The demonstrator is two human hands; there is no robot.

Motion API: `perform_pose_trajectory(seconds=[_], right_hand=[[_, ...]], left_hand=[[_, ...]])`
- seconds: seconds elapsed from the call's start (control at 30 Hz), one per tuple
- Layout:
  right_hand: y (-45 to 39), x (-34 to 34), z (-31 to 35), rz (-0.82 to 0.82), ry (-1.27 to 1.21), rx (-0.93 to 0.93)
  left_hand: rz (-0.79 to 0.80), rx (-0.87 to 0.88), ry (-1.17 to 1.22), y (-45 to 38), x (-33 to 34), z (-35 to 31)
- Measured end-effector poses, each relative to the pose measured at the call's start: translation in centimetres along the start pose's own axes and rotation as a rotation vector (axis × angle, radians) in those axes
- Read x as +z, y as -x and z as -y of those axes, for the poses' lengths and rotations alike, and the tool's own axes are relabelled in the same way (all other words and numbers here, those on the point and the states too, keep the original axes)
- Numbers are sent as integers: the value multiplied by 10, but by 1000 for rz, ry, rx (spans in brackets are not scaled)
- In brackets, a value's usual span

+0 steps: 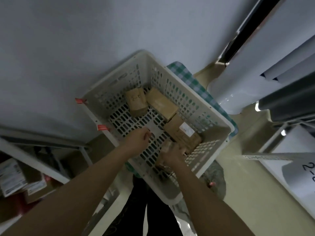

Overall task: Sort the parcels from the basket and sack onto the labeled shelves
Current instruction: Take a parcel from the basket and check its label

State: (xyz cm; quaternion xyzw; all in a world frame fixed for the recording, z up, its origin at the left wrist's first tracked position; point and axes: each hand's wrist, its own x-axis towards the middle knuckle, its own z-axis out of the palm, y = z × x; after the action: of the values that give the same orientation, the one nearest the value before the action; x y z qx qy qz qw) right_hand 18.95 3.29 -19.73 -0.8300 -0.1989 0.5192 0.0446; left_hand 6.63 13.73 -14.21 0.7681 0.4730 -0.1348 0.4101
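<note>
A white perforated plastic basket (219, 123) stands in front of me with several brown cardboard parcels inside. One parcel (136, 103) stands at the far side, a longer one (162, 103) lies beside it, and a labeled one (184, 132) sits near the right wall. My right hand (173, 155) reaches into the basket and grips a small brown parcel (167, 145) near the front right. Over the basket floor my left hand (136, 142) hovers with loosely curled fingers, holding nothing.
A green checked cloth (187, 75) lies under the basket. A shelf (40, 164) at the lower left holds boxes and labeled packets. A labeled white shelf (305, 171) stands at the right. White wall fills the top left.
</note>
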Motion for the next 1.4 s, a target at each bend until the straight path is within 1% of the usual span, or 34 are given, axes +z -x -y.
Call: perform_pose_trajectory(seconds=[0.13, 0.23, 0.33, 0.43, 0.53, 0.63, 0.7, 0.8, 0.9, 1.0, 1.07, 1.17, 1.27, 1.4], right_hand=[[-33, 17, -1, -52, -61, 83], [-51, 26, -6, -93, -63, 120], [-61, 31, -10, -53, -81, 153], [-61, 30, -11, -6, -116, 155], [-52, 24, -8, -20, -138, 135], [-32, 8, 0, -81, -176, 76], [-15, -7, 4, -95, -268, -12], [11, -32, 12, -51, -471, -160], [33, -55, 22, -62, -632, -277], [57, -76, 33, 36, -771, -330], [69, -90, 36, 101, -802, -366], [80, -109, 36, 153, -817, -414], [87, -118, 35, 203, -862, -430], [92, -123, 36, 204, -826, -470]], left_hand=[[-56, 68, 50, -5, 3, 16], [-74, 80, 117, -11, 9, 27], [-90, 48, 140, -13, 17, 36], [-98, 55, 152, -11, 21, 37], [-84, 40, 188, -7, 21, 35], [-88, -16, 266, 0, 15, 26], [-91, -64, 343, 8, 7, 19], [-66, -86, 364, 18, -8, 4], [-57, -78, 403, 25, -29, -17], [-47, -86, 549, 31, -45, -34], [-35, -79, 644, 34, -54, -41], [59, -39, 794, 40, -62, -48], [143, 2, 824, 49, -68, -59], [184, 1, 832, 58, -72, -64]])
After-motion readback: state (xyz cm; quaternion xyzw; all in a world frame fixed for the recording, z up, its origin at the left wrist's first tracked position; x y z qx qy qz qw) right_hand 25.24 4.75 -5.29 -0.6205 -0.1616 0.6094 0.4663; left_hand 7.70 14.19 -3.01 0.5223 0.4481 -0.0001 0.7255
